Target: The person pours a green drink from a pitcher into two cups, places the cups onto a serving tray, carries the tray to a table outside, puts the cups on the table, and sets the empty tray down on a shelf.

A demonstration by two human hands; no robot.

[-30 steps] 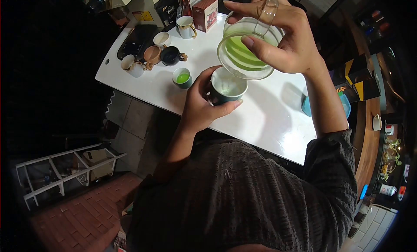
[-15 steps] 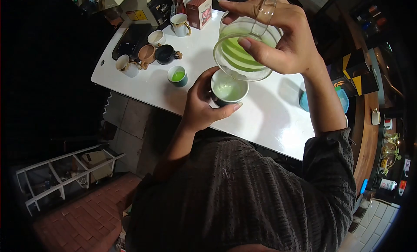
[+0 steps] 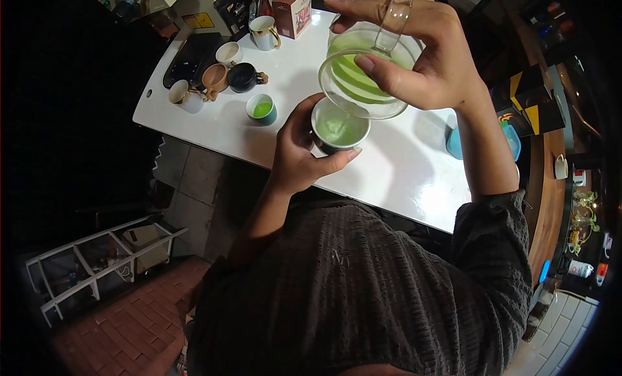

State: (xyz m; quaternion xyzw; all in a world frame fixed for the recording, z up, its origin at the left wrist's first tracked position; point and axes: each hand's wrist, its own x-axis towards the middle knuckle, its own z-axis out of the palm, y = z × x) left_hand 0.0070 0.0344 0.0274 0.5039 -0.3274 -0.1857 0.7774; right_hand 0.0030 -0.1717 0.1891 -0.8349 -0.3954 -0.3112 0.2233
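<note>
My left hand (image 3: 306,149) is wrapped round a cup (image 3: 339,125) with a pale inside and dark outside, held above the table's front edge. Pale green liquid lies in it. Over the cup, my right hand (image 3: 421,52) grips a clear glass pitcher (image 3: 363,78) by its handle, tipped so its rim hangs at the cup's far right. Green liquid shows through the glass, and a thin stream seems to run down into the cup. To the left, a small teal cup (image 3: 262,110) with bright green liquid stands on the white table (image 3: 402,175).
Several mugs stand at the table's left end, among them a black cup (image 3: 243,77), a brown cup (image 3: 215,78) and a white-and-gold mug (image 3: 264,33). Behind them is a red-and-white box (image 3: 293,12). A blue container (image 3: 455,144) sits right of my right forearm.
The cup in my left hand looks fuller of green liquid. The pitcher keeps nearly the same tilt. The table view has shifted slightly up and left.
</note>
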